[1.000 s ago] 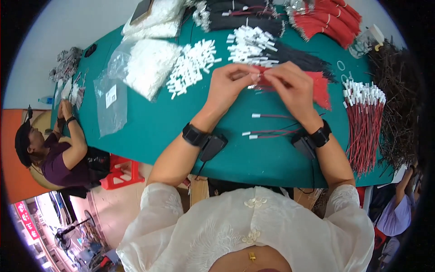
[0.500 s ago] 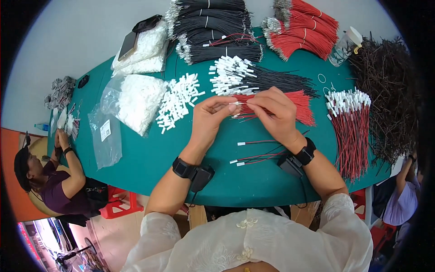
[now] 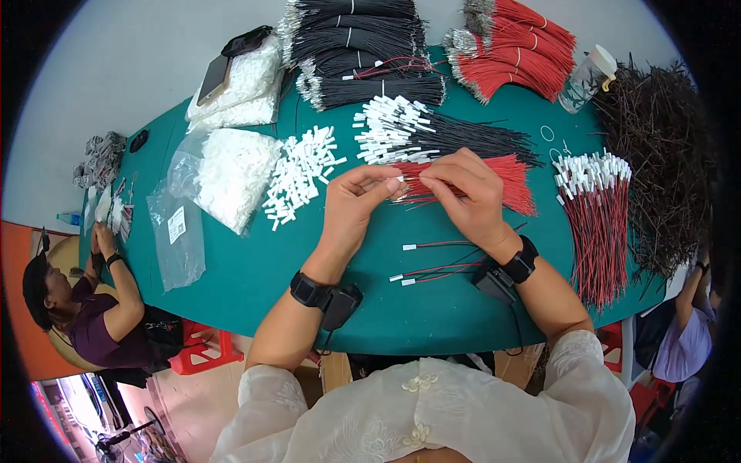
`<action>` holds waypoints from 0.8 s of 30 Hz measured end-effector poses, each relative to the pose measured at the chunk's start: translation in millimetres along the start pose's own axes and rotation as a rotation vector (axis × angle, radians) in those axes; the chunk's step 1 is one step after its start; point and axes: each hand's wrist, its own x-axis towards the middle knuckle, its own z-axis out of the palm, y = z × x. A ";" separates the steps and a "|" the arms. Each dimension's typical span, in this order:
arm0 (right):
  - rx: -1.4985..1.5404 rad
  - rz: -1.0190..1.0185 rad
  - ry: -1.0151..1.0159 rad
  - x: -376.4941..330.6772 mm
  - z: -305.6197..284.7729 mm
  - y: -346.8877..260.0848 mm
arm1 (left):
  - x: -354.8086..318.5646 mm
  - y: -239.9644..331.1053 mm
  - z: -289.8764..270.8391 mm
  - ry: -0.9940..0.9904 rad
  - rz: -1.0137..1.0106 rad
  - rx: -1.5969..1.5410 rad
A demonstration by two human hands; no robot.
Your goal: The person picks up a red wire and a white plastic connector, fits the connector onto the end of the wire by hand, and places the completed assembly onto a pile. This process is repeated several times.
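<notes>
left hand [image 3: 351,202]: we pinch a white connector [image 3: 395,179] | right hand [image 3: 467,193]: we pinch its red wire [image 3: 421,185] | green table [image 3: 255,285]

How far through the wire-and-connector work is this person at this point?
Done: a bundle of finished wires with white ends lies at the right, and three more lie near the wrists. In hand: left hand and right hand join one piece. Left: loose white connectors and red wires.

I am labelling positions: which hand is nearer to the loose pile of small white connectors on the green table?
Left. The left hand is just right of the white connector pile, almost beside it. The right hand is farther right, past the left hand.
</notes>
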 end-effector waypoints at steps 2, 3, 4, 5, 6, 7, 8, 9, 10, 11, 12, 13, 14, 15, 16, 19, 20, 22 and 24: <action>-0.002 0.006 -0.007 0.1 -0.3 -0.3 | -0.1 -0.4 0.0 -0.003 0.000 0.001; -0.005 0.010 -0.013 0.3 -0.5 -0.5 | -0.2 -0.3 0.1 -0.003 -0.001 0.000; -0.007 0.015 -0.019 0.5 -0.7 -0.8 | -0.3 0.0 0.1 -0.003 -0.001 0.006; -0.007 0.015 -0.019 0.8 -1.0 -1.1 | -0.3 0.3 0.2 -0.003 0.000 0.012; -0.010 0.023 -0.023 1.1 -1.3 -1.6 | -0.6 0.5 0.4 -0.003 0.000 0.017; -0.013 0.030 -0.027 1.3 -1.6 -2.0 | -0.8 0.6 0.7 -0.003 -0.001 0.017; -0.015 0.037 -0.031 1.5 -1.7 -2.3 | -0.9 0.7 1.0 -0.001 0.005 0.016; -0.015 0.037 -0.032 1.5 -1.9 -2.4 | -0.9 0.9 1.3 0.001 0.010 0.015; -0.007 0.043 -0.034 1.6 -2.0 -2.4 | -0.8 0.9 1.3 0.003 0.016 0.014; 0.002 0.050 -0.036 1.4 -2.1 -2.4 | -0.8 0.8 1.0 0.004 0.016 0.014; 0.010 0.056 -0.038 1.2 -2.1 -2.3 | -0.6 0.8 0.5 0.007 0.009 0.023; 0.011 0.056 -0.039 0.9 -2.1 -1.8 | -0.4 1.0 0.0 0.010 0.002 0.032; 0.018 0.056 -0.033 0.5 -1.9 -0.6 | -0.4 1.1 -0.4 0.012 -0.004 0.040; 0.025 0.056 -0.028 0.0 -1.8 0.5 | -0.5 1.2 -0.4 0.013 -0.004 0.040; 0.032 0.055 -0.022 -0.1 -1.5 1.1 | -0.4 1.3 -0.1 0.015 -0.007 0.036; 0.019 0.048 -0.016 0.2 -0.8 1.0 | -0.4 1.9 0.6 0.019 -0.011 0.028; 0.012 0.045 -0.012 0.3 -0.8 0.9 | -0.4 2.1 0.7 0.021 -0.015 0.026; -0.002 0.034 -0.023 -0.2 -1.1 1.0 | -0.5 2.5 0.4 0.027 -0.022 0.022; -0.030 0.015 -0.044 -0.5 -1.6 1.2 | -0.7 2.8 0.1 0.029 -0.022 0.019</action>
